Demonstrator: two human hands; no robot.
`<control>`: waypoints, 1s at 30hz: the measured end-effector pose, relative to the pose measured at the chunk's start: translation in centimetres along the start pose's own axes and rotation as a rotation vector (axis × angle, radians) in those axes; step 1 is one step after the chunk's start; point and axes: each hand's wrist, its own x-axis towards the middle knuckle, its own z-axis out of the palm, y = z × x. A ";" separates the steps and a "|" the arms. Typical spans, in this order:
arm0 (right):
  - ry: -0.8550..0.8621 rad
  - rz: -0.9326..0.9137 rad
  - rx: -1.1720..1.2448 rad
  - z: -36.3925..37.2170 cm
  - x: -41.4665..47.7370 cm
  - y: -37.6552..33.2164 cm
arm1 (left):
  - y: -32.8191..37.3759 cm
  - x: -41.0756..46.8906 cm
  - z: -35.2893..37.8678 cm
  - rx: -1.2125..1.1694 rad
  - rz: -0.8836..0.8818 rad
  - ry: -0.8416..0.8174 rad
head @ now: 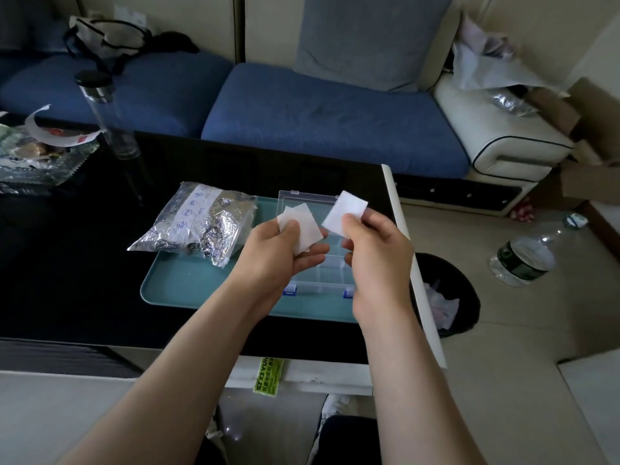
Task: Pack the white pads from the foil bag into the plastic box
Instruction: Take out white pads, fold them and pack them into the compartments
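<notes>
Single white pad (345,209) is pinched in my R hand (375,260), thumb on the near corner, fingers curled under. My L hand (278,256) grips the other pads (303,229) w/ thumb on top and fingers beneath; at least two, exact count unclear. Both hands are up over the plastic box (322,273), approx. its middle. The box lies open, lid flat toward 12 o'clock, clear dividers showing betw. my hands. It sits on the R part of a teal tray (174,286). Foil bag (198,226) lies at 9–10 o'clock of the box, half on the tray, half on the black table (84,263). At 3 o'clock, past the table edge, a black bin (459,297) w/ paper in it; further at 3, a water bottle (523,260) on the floor. Blue sofa (318,119) at 12.
</notes>
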 end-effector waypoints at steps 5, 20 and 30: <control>-0.226 -0.226 -0.281 0.5 1.0 0.1 | 0.5 1.0 0.7 0.040 0.002 -0.093; -0.085 -0.603 -0.645 3.5 4.4 1.5 | 1.0 4.7 -0.1 0.192 0.104 -0.075; -0.162 -0.414 -0.523 4.8 4.3 1.4 | 0.8 5.7 -2.1 0.290 0.104 -0.087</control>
